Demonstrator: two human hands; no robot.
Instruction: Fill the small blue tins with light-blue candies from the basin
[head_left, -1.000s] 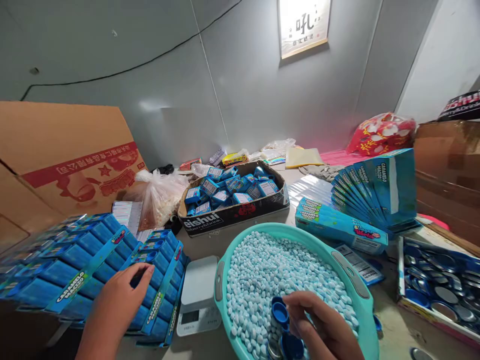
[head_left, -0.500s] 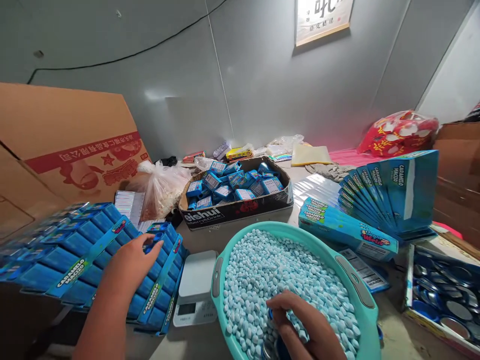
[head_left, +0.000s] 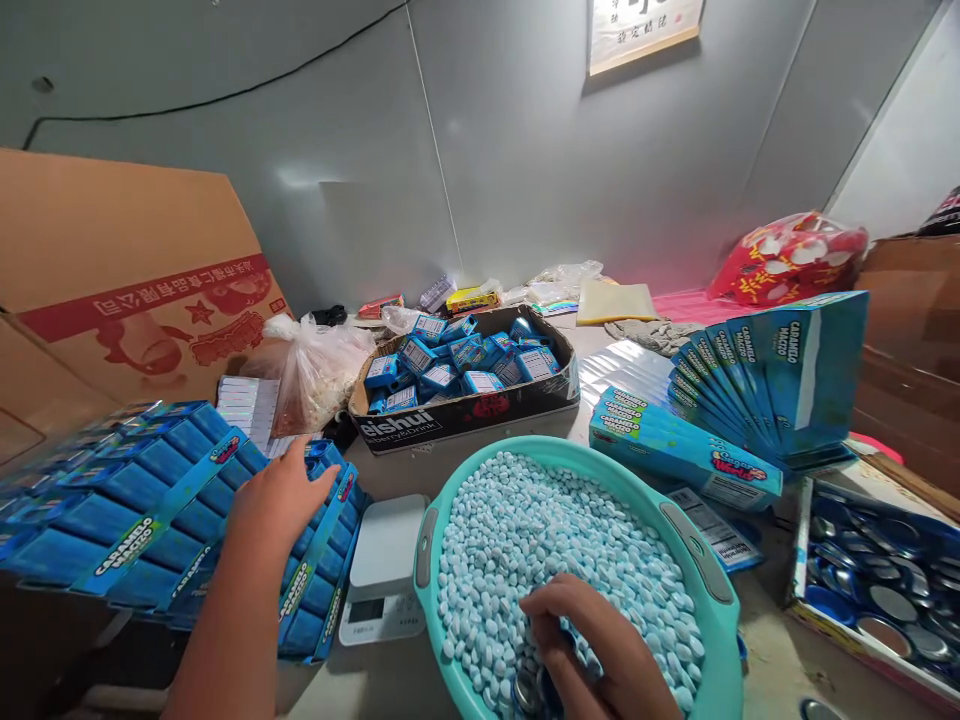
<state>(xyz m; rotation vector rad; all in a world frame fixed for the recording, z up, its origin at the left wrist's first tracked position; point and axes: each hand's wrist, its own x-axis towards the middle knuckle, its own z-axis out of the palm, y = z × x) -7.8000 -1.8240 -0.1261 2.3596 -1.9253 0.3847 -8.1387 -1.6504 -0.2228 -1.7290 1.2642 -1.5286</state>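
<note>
My left hand [head_left: 281, 505] is at the upper edge of the upright blue candy boxes [head_left: 319, 570], thumb and forefinger apart. Its other fingers are partly hidden, and nothing shows in its grip. Inside the turquoise tub [head_left: 724, 640], my right hand [head_left: 604, 650] curls its fingers over a small round blue-and-silver tin [head_left: 527, 690], which is largely covered by the hand. Pale blue candy tablets [head_left: 555, 530] surround that hand. Between the boxes and the tub lies a white kitchen scale [head_left: 386, 550].
Behind the tub, a black-sided carton [head_left: 465, 420] holds small blue packs. Right of it lie a blue display box [head_left: 682, 450] and fanned flat cartons [head_left: 787, 380]. A tray [head_left: 870, 650] of round blue-and-silver metal pieces sits at right. A large cardboard box [head_left: 135, 270] stands left.
My left hand has moved slightly up and right along the blue boxes, its thumb and forefinger spreading wider. My right hand stays in the tablets. The whole view has shifted slightly.
</note>
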